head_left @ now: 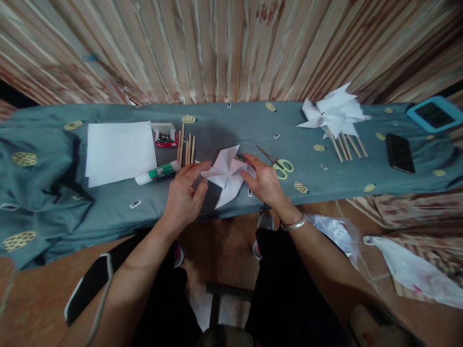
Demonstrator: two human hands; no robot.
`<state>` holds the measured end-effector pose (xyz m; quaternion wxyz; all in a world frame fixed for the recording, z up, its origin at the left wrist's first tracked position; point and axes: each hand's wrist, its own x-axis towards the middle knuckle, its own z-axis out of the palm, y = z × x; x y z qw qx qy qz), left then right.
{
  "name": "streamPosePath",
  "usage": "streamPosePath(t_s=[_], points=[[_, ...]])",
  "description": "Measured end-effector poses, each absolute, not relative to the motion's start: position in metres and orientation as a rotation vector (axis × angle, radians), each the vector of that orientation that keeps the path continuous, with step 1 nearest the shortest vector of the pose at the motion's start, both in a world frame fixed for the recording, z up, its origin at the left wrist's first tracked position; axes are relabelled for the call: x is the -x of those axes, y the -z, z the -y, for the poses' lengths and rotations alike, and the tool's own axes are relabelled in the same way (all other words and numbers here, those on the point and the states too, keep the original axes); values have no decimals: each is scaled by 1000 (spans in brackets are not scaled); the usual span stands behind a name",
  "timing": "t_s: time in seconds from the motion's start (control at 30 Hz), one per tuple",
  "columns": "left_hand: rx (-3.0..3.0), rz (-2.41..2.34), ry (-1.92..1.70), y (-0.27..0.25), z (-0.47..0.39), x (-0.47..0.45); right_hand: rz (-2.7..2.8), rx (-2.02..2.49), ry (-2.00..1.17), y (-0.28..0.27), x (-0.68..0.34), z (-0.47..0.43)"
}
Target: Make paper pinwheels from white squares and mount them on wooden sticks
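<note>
Two hands at one white pinwheel (227,172), mid-table near the front edge of the grey-green cloth (246,125). Left hand (185,195): half curled, thumb and index slightly apart at the left blade; can't tell if it's actually pinching. Right hand (266,182): half open, thumb and index around the right blade; can't tell grip there either. Scissors (278,163) just right of right hand. Wooden sticks (189,147) just beyond left hand, glue tube (157,173) beside them, paper sheets (121,152) further left. Stick-mounted pinwheels (338,111) bunched far right, near black phone (400,153).
</note>
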<state>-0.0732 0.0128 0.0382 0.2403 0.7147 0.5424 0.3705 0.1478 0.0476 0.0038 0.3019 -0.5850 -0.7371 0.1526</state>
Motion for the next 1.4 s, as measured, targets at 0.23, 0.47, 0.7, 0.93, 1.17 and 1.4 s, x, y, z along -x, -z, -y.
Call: streamPosePath(t_s=[0.23, 0.47, 0.7, 0.93, 1.17, 1.4], points=[[-1358, -1352, -1109, -24, -4, 80, 1603, 1522, -695, -2, -146, -61], [-1081, -1242, -1141, -25, 4, 74, 1496, 1471, -801, 10, -153, -68], [-710, -1142, -1106, -29, 16, 62, 1469, 1493, -879, 8, -154, -64], [-439, -1072, -1119, -40, 17, 61, 1129, 1267, -1110, -7, -158, -64], [-387, -1005, -1090, -41, 4, 49, 889, 1131, -1254, -37, -149, -45], [-538, -1072, -1114, -43, -8, 38, 823, 1060, -1339, -45, -141, -42]])
